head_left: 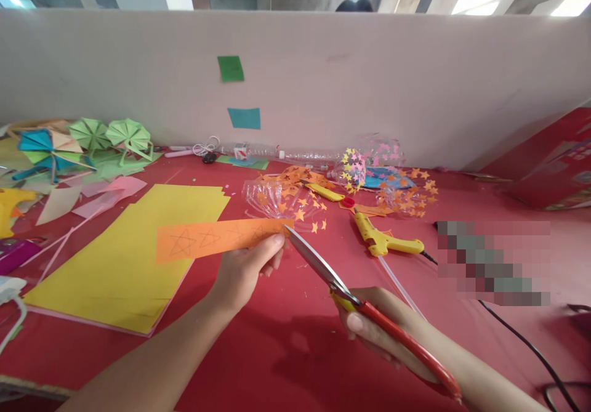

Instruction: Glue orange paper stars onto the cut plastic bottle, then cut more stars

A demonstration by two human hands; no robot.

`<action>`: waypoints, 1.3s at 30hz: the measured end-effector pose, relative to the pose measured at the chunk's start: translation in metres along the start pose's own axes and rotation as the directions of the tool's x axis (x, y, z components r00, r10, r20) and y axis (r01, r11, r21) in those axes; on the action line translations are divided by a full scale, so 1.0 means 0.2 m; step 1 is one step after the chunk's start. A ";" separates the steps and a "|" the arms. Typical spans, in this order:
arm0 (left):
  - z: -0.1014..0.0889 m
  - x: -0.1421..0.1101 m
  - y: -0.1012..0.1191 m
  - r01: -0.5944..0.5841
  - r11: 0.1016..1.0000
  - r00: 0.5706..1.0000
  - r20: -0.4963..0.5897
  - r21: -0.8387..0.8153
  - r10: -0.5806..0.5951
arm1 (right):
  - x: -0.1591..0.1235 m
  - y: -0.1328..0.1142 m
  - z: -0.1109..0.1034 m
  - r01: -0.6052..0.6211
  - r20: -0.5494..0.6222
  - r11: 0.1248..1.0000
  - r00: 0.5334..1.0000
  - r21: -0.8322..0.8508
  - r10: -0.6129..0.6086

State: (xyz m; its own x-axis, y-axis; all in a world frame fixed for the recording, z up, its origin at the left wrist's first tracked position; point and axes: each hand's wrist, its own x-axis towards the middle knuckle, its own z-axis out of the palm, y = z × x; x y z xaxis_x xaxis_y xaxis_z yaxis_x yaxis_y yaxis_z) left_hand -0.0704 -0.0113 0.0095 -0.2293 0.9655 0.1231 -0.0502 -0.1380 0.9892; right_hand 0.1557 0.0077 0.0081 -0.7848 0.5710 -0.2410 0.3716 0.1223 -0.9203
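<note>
My left hand [247,270] pinches an orange paper strip [210,239] near its right end, thumb on top. Several stars are drawn in pencil along the strip. In my right hand [383,319] is a pair of scissors [323,267] with red handles, its blades pointing up and left. The blade tips meet the strip's right end, just beyond my left thumb. Whether the blades are closed fully is hard to tell. Behind the strip lie cut orange stars [300,214] and clear plastic bottle pieces [263,197].
Yellow paper sheets [115,264] lie stacked at left. A yellow glue gun [383,239] with a cord rests at right. Farther back are a yellow utility knife [324,191], a star-covered plastic piece [353,169] and green folded-paper shapes [129,135]. A pale partition [295,85] stands behind the red table.
</note>
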 end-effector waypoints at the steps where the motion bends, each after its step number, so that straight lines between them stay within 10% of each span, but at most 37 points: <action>1: 0.00 0.00 0.00 -0.004 1.000 1.000 0.003 0.000 0.004 | 0.00 0.00 0.00 -0.002 0.001 1.000 1.000 0.003 0.002; 39: -0.06 0.04 0.01 -0.054 0.995 0.987 0.154 0.090 0.039 | 0.01 -0.01 -0.01 -0.057 -0.029 0.997 0.998 -0.050 0.056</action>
State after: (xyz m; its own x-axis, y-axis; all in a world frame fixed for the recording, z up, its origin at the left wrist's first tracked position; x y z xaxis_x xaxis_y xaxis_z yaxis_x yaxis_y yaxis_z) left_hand -0.0838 -0.0059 0.0109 -0.0790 0.9818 0.1728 0.0496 -0.1693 0.9843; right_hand 0.1552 0.0100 0.0110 -0.7480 0.6003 -0.2830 0.4403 0.1299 -0.8884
